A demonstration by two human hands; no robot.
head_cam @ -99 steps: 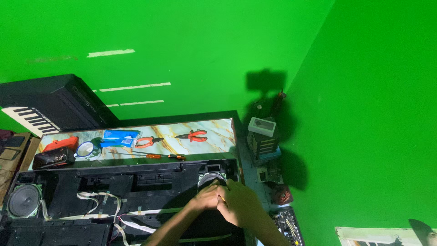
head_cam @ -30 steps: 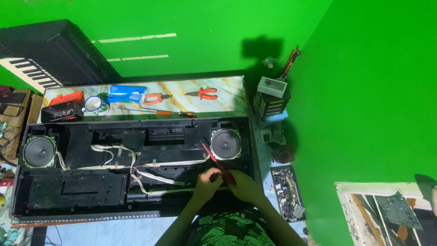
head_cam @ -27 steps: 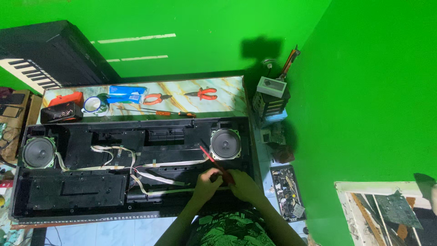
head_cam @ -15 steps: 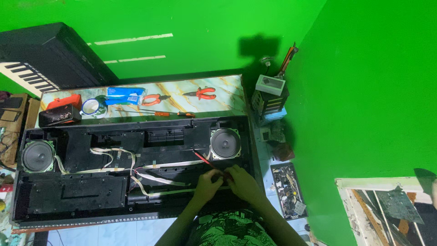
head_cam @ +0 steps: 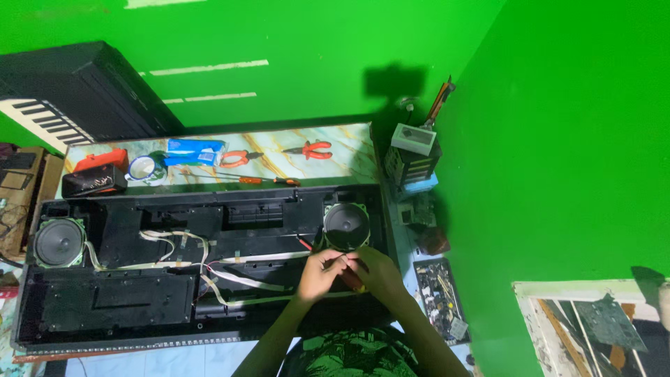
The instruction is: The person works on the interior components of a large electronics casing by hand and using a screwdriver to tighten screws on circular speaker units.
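Note:
An opened black keyboard casing point(head_cam: 139, 300) lies across the table, with a round speaker at its left end point(head_cam: 59, 241) and another at its right end point(head_cam: 347, 225). White ribbon cables point(head_cam: 244, 279) and thin wires run through its middle. Both my hands meet just below the right speaker. My left hand point(head_cam: 319, 274) pinches a thin wire whose red end point(head_cam: 304, 244) shows beside it. My right hand point(head_cam: 375, 269) is closed around a dark red tool handle point(head_cam: 352, 281); the tip is hidden by my fingers.
Behind the casing, a marble-patterned strip point(head_cam: 349, 157) carries two orange pliers point(head_cam: 239, 158) point(head_cam: 314, 149), a screwdriver point(head_cam: 259, 180), a blue tool point(head_cam: 195, 150), a cup point(head_cam: 144, 169) and a red-black box point(head_cam: 96, 174). Another keyboard point(head_cam: 63, 91) leans at far left. A parts tray point(head_cam: 440, 297) sits right.
My hands have shifted slightly up toward the right speaker. The red tool that stuck up between them a second ago now lies low under my right hand.

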